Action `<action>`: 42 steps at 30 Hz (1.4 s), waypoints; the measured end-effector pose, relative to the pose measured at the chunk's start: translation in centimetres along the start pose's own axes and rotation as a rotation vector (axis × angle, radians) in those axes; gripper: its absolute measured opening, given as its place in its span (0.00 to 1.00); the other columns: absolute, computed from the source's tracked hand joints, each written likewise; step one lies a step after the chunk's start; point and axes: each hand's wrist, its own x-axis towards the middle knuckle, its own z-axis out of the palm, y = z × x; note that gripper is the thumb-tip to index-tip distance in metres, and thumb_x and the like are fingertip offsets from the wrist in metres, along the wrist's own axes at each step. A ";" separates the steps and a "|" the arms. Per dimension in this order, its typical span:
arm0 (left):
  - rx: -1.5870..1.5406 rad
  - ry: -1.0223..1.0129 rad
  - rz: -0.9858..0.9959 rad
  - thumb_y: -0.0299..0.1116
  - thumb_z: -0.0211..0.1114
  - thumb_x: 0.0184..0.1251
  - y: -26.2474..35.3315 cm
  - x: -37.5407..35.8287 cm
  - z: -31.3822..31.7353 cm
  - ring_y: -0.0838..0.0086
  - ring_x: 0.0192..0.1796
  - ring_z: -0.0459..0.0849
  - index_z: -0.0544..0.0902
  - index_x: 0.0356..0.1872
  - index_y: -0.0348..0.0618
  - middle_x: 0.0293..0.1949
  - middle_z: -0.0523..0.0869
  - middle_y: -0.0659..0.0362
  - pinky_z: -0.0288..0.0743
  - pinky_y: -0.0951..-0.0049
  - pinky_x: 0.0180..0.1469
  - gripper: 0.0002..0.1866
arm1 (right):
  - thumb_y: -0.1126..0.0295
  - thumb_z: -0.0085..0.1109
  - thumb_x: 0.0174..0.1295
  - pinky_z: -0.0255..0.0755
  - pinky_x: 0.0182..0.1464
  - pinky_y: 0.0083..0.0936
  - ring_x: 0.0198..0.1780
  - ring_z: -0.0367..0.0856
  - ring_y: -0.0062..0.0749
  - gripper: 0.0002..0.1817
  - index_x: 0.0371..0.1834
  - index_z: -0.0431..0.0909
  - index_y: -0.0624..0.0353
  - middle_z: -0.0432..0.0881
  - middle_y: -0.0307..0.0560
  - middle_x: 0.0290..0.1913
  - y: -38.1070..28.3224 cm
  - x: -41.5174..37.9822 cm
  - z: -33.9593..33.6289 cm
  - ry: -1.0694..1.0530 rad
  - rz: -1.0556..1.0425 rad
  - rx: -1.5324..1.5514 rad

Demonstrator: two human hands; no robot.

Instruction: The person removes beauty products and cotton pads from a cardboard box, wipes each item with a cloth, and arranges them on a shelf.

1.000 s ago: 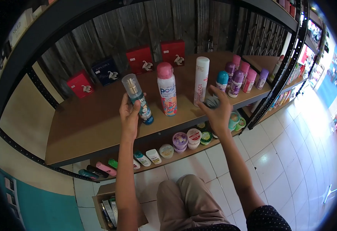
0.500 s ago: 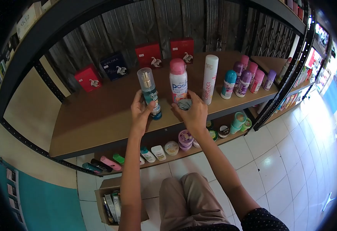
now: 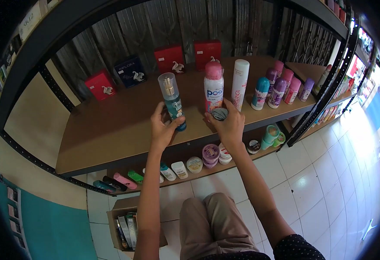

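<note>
My left hand (image 3: 163, 132) is closed around the lower part of a teal spray bottle (image 3: 174, 106) with a clear cap and gold nozzle, tilted over the front of the brown shelf (image 3: 107, 125). My right hand (image 3: 231, 125) has a crumpled grey cloth (image 3: 219, 114) in its fingers and grips the lower part of a pink-capped "posh" spray can (image 3: 214, 84). The can's base is hidden behind the hand and cloth. Just right of it stands a tall white spray can (image 3: 240, 82), upright and close to my fingertips.
Several roll-on bottles (image 3: 277, 93) stand at the shelf's right end, and red boxes (image 3: 170, 60) and a dark blue box (image 3: 129, 71) at the back. Tubs (image 3: 210, 152) and bottles line the lower shelf. An open carton (image 3: 117, 208) sits on the floor by a black upright (image 3: 300, 121).
The pink-capped spray can has moved right with my right hand and the cloth, nearer the white can. My left hand still holds the teal bottle, shifted slightly right in view.
</note>
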 end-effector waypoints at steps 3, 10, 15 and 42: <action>-0.060 -0.035 -0.015 0.23 0.66 0.45 -0.5 0.5 0.7 0.79 0.40 0.73 0.69 0.41 0.37 0.36 0.75 0.60 0.70 0.77 0.43 0.20 | 0.64 0.67 0.37 0.70 0.38 0.33 0.36 0.77 0.45 0.27 0.43 0.71 0.62 0.77 0.52 0.35 0.1 0.0 -0.2 0.000 0.007 -0.014; -0.129 -0.108 -0.031 0.24 0.67 0.45 -1.0 1.4 2.4 0.78 0.41 0.73 0.69 0.42 0.36 0.38 0.75 0.59 0.70 0.77 0.44 0.21 | 0.64 0.67 0.38 0.70 0.37 0.33 0.35 0.78 0.45 0.26 0.42 0.72 0.62 0.78 0.52 0.33 -0.1 0.3 -0.8 -0.005 0.003 0.018; -0.117 -0.116 -0.042 0.25 0.67 0.45 -1.1 1.7 2.9 0.78 0.43 0.73 0.69 0.44 0.36 0.40 0.74 0.58 0.70 0.76 0.44 0.23 | 0.63 0.67 0.37 0.70 0.37 0.33 0.35 0.77 0.46 0.26 0.42 0.72 0.61 0.78 0.53 0.34 0.4 0.5 -0.4 -0.002 0.021 0.010; -0.119 -0.152 -0.086 0.26 0.67 0.46 -0.8 1.6 2.9 0.78 0.41 0.73 0.68 0.45 0.37 0.37 0.75 0.59 0.70 0.76 0.42 0.23 | 0.58 0.67 0.37 0.70 0.38 0.33 0.35 0.77 0.44 0.28 0.41 0.73 0.61 0.78 0.52 0.33 3.3 1.5 -4.4 0.063 0.039 -0.210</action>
